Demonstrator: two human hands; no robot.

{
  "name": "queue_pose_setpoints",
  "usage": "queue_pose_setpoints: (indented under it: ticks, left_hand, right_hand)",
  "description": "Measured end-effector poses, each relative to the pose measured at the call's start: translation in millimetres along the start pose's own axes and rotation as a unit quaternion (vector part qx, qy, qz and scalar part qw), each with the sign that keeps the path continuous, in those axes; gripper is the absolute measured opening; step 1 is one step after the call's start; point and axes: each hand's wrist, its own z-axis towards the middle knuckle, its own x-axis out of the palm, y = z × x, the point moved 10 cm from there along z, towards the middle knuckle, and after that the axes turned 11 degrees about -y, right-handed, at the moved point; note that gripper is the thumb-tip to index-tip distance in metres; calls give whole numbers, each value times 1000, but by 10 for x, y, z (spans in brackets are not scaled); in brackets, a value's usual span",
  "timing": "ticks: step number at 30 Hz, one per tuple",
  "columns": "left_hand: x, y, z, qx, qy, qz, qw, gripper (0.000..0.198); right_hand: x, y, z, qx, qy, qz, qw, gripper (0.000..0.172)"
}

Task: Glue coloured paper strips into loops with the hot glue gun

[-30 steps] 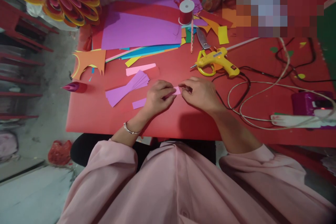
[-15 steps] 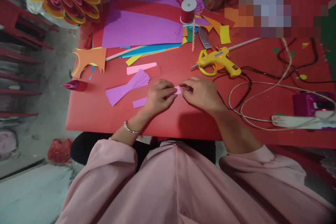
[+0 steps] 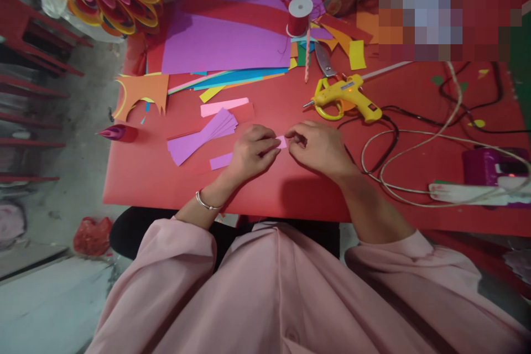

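Red tabletop (image 3: 253, 194) below, left fingers (image 3: 269, 145) and right fingers (image 3: 295, 130) pinch pink paper (image 3: 282, 142) between them.

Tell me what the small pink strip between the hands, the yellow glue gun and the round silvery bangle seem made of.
Small pink strip: probably matte paper or thin card; flat, straight edges, no shine visible.
Yellow glue gun: likely hard plastic, given its smooth moulded body.
Round silvery bangle: apparently polished metal, from its bright highlights.

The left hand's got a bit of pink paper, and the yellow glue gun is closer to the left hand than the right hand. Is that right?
Not quite: the head view shows the glue gun closer to the right hand. The left hand does have the pink paper.
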Motion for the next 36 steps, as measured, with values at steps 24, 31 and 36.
queue_pose_setpoints:
  ticks: [24, 31, 36]
  left_hand:
    - [-6, -9, -18, 21, -18, -11, 1000, 18]
    - [-24, -54, -15, 46, -35, -18, 998, 16]
    - [-15, -50, -13, 40, -30, -18, 999, 16]
  right_hand:
    - [44, -140, 40, 35, -4, 0, 999, 10]
    - [60, -152, 50, 39, 12, -5, 999, 11]
    - [49, -132, 53, 30, 6, -2, 1000, 10]
